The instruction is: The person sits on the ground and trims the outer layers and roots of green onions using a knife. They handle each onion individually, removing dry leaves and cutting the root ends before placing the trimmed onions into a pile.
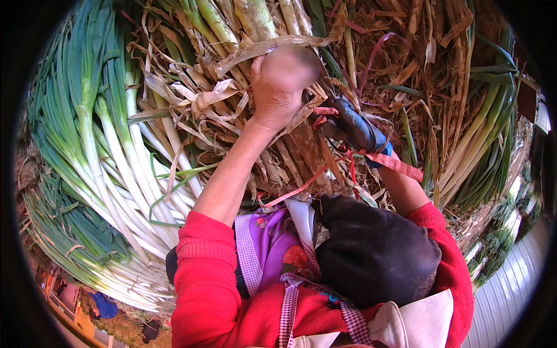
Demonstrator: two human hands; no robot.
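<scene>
My left hand (276, 98) is bare and lies over a bundle of scallion-like stalks (256, 21) wrapped in dry leaves. A blur covers its fingers, so its grip is hidden. A dry leaf strip (270, 47) crosses just beyond it. On the right, my right hand (354, 126) wears a dark glove with a blue cuff. It is curled low beside the dry, brown stalks (307, 150), and what its fingers hold cannot be made out. A red band (394, 165) lies across that wrist, and a thinner red strip (300, 189) runs slantwise below the stalks.
Cleaned green-and-white scallions (117, 143) lie heaped on the left. More green stalks (474, 135) stand at the right, past a litter of dry husks (404, 78). A dark covered knee (378, 252) and a purple apron (274, 248) are close below my hands.
</scene>
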